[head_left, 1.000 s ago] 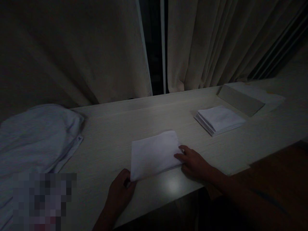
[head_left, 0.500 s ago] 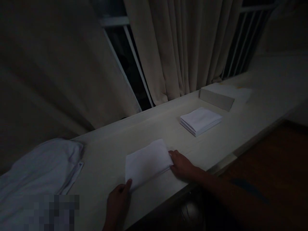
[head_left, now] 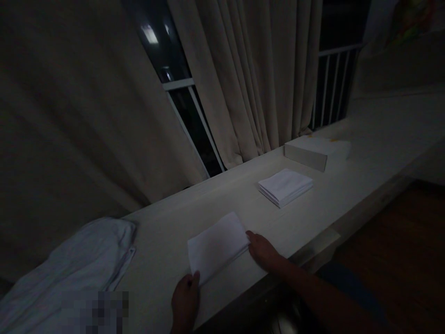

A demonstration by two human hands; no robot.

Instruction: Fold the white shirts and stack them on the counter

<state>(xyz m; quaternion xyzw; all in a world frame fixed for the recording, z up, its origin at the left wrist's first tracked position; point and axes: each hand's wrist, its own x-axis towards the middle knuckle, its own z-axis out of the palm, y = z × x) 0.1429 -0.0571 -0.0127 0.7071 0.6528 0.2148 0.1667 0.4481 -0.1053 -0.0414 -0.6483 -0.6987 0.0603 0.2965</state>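
A folded white cloth point(head_left: 219, 243) forms a neat rectangle just above or on the pale tabletop. My left hand point(head_left: 186, 297) grips its near left corner, thumb on top and fingers curled beneath. At the right edge, my right hand point(head_left: 262, 249) pinches the cloth with its fingers partly hidden under it. Farther right lies a stack of similar folded white cloths point(head_left: 285, 185), its layered edges facing me. On the left sits a loose heap of pale cloth point(head_left: 86, 255), rumpled and partly blurred out by pixels.
A white box point(head_left: 306, 157) stands beyond the stack, near the back ledge. Beige curtains point(head_left: 257, 79) hang behind the long pale table point(head_left: 163, 241), with dark window gaps and railings point(head_left: 335, 88) between them. Wooden floor point(head_left: 392, 250) shows at the lower right.
The view has tilted upward, so the table sits lower in the picture. Both hands keep their hold on the folded cloth, which looks nearly the same.
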